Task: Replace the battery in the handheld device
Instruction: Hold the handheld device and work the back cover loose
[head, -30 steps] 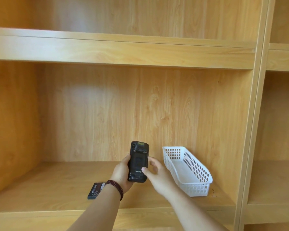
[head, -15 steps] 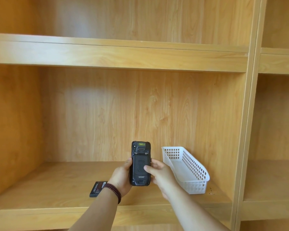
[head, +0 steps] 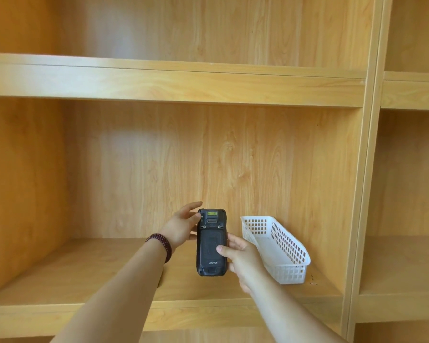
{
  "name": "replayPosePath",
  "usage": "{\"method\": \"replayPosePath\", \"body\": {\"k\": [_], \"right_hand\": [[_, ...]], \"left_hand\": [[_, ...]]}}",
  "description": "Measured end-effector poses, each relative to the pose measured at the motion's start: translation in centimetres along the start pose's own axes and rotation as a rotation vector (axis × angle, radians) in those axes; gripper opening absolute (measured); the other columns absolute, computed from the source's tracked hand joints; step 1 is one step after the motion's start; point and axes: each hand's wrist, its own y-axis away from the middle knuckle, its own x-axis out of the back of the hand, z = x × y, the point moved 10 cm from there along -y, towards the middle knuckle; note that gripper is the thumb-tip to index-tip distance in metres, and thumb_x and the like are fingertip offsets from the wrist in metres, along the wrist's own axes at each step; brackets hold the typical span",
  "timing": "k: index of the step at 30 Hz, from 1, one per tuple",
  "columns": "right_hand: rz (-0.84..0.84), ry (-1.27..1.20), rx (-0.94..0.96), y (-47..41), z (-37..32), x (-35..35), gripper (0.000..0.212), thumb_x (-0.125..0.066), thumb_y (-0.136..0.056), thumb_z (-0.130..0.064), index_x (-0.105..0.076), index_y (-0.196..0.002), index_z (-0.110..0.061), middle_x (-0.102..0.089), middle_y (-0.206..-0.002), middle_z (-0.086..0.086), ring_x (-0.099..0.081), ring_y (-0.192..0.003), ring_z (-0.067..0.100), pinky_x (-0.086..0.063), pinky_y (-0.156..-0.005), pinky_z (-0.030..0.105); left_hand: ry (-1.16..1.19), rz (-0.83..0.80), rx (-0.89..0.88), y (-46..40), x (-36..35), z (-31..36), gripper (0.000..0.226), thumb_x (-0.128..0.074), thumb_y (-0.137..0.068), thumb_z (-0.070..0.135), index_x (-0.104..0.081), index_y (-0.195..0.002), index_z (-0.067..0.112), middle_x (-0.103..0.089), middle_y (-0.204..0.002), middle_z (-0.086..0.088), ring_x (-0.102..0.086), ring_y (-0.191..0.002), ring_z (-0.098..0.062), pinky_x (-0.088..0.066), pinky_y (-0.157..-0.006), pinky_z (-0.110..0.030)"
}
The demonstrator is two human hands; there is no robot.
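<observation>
The black handheld device (head: 211, 253) stands upright in the air above the shelf, its back cover towards me and a yellow-green label near its top. My right hand (head: 244, 262) grips its right edge, thumb pressed on the back cover. My left hand (head: 181, 227), with a dark bead bracelet on the wrist, is at the device's upper left with fingers spread, fingertips touching the top corner. The spare battery seen earlier on the shelf is hidden behind my left forearm.
A white perforated plastic basket (head: 291, 254) sits on the wooden shelf board (head: 79, 271) just right of my hands, against the back panel. Another shelf (head: 174, 82) runs overhead. A vertical divider (head: 364, 194) closes the bay on the right.
My left hand has let go of the device's lower body and slid up to its top corner with fingers spread. The right hand now carries the device. The battery has gone out of sight.
</observation>
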Motion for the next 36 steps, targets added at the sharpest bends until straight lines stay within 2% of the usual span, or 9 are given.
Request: {"method": "replayPosePath", "body": {"k": [6,11,15,20,25,28,31,33,36], "right_hand": [[-0.019,0.020,-0.005,0.4,0.7,0.5,0.057,-0.065,-0.087,0.004,-0.048,-0.140,-0.009,-0.067,-0.117,0.000,-0.065,-0.102,0.014,-0.050,-0.079,0.026],[-0.025,0.010,-0.012,0.4,0.9,0.6,0.050,-0.066,-0.086,0.004,-0.054,-0.131,-0.013,-0.070,-0.109,-0.001,-0.067,-0.101,0.016,-0.049,-0.102,0.043],[-0.041,0.022,-0.001,-0.2,0.5,0.4,0.045,-0.067,-0.086,0.002,-0.057,-0.126,-0.015,-0.070,-0.112,0.004,-0.067,-0.105,0.020,-0.047,-0.105,0.047],[-0.146,0.074,-0.029,-0.5,0.4,-1.5,0.041,-0.069,-0.089,-0.027,-0.058,-0.129,-0.024,-0.072,-0.117,0.001,-0.066,-0.112,0.021,-0.047,-0.103,0.053],[-0.154,-0.011,-0.012,-0.7,0.9,-2.2,0.032,-0.061,-0.095,-0.019,-0.058,-0.127,-0.024,-0.072,-0.117,0.002,-0.067,-0.110,0.023,-0.049,-0.100,0.055],[-0.143,-0.015,-0.009,-0.8,1.3,-2.2,0.031,-0.061,-0.095,-0.016,-0.059,-0.126,-0.022,-0.073,-0.115,0.003,-0.068,-0.108,0.023,-0.050,-0.098,0.056],[-0.135,-0.013,-0.016,-0.9,1.5,-2.1,0.032,-0.060,-0.096,-0.016,-0.059,-0.127,-0.021,-0.073,-0.117,0.005,-0.068,-0.110,0.025,-0.049,-0.098,0.058],[-0.131,-0.012,-0.020,-1.0,1.6,-2.0,0.032,-0.060,-0.096,-0.016,-0.059,-0.127,-0.022,-0.072,-0.117,0.006,-0.067,-0.110,0.025,-0.049,-0.098,0.058],[-0.135,-0.022,-0.017,-1.0,1.6,-2.2,0.031,-0.060,-0.096,-0.017,-0.060,-0.127,-0.022,-0.073,-0.116,0.005,-0.067,-0.109,0.025,-0.049,-0.098,0.058]], "left_hand": [[-0.020,0.039,0.019,0.0,-0.2,-1.6,0.030,-0.048,-0.099,0.006,-0.056,-0.127,0.013,-0.066,-0.113,-0.013,-0.066,-0.091,-0.021,-0.060,-0.064,-0.030],[-0.033,0.091,-0.012,-0.5,-0.2,-2.0,0.029,-0.049,-0.099,0.009,-0.058,-0.126,0.015,-0.066,-0.114,-0.012,-0.066,-0.095,-0.024,-0.061,-0.068,-0.033],[-0.036,0.111,-0.035,-0.6,0.1,-1.6,0.030,-0.049,-0.099,0.009,-0.058,-0.127,0.016,-0.065,-0.115,-0.012,-0.066,-0.092,-0.021,-0.058,-0.062,-0.026],[-0.039,0.108,-0.054,-0.5,0.2,-1.2,0.029,-0.049,-0.099,0.010,-0.059,-0.125,0.019,-0.065,-0.118,-0.013,-0.066,-0.093,-0.020,-0.056,-0.060,-0.022],[-0.066,0.069,-0.074,-0.1,0.5,-0.9,0.027,-0.053,-0.098,0.008,-0.057,-0.122,0.019,-0.064,-0.118,-0.017,-0.066,-0.095,-0.022,-0.059,-0.063,-0.024],[-0.197,0.039,-0.091,0.1,1.1,-0.8,0.032,-0.060,-0.094,0.014,-0.057,-0.124,0.026,-0.067,-0.116,-0.005,-0.070,-0.096,-0.020,-0.058,-0.075,-0.027],[-0.379,0.021,-0.130,0.4,1.6,-0.7,0.045,-0.070,-0.087,0.020,-0.056,-0.127,0.036,-0.069,-0.112,0.009,-0.069,-0.096,-0.010,-0.050,-0.082,-0.021],[-0.463,0.029,-0.219,0.6,1.5,0.0,0.049,-0.074,-0.083,0.016,-0.058,-0.127,0.033,-0.063,-0.119,0.013,-0.067,-0.098,-0.002,-0.048,-0.084,-0.017],[-0.580,0.055,-0.328,0.9,1.5,1.1,0.039,-0.076,-0.081,0.016,-0.063,-0.115,0.028,-0.064,-0.119,0.011,-0.067,-0.096,0.001,-0.054,-0.085,-0.022]]}}
